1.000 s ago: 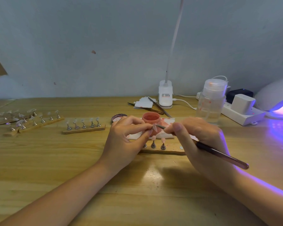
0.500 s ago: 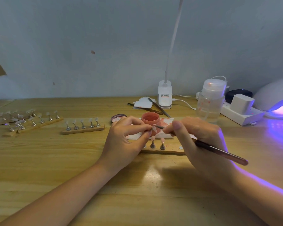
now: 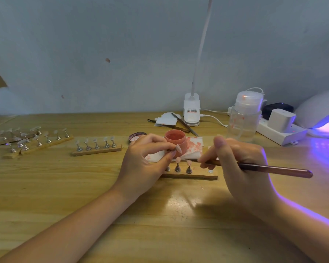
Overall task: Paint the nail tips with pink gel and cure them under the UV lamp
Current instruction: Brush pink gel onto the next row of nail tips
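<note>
Now that my right hand [image 3: 241, 164] has drawn the brush [image 3: 264, 168] back off the tip [image 3: 178, 149], which my left hand [image 3: 146, 160] still pinches before the jar [image 3: 174, 138], this coat looks done; curing comes next.

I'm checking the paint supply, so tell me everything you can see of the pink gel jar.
The pink gel jar is a small round pot, open, with pink gel inside. It stands upright on a pink-stained white paper, behind the wooden nail stand. A lid lies to its left. The left hand holds a nail tip before it.
</note>
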